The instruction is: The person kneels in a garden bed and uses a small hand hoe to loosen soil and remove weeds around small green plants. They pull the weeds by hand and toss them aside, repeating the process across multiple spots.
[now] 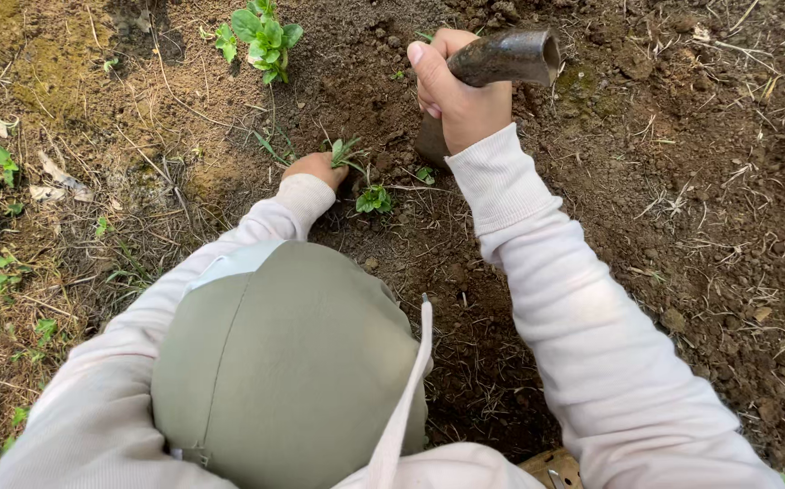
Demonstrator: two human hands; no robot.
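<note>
Two hands are at work low over the dirt. The right hand [460, 95] has its grip closed tight round the dark handle of a digging tool [505, 59], whose blade goes down into the soil [664, 181] just below the fist. The left hand [315, 167] pinches a small green weed [345, 152] at its base, fingers closed, mostly hidden by the sleeve. The weed lies just left of the blade. Done well, I'd judge, the blade loosens under the roots while the pull stays low and steady. Another seedling [374, 199] sits between the wrists.
</note>
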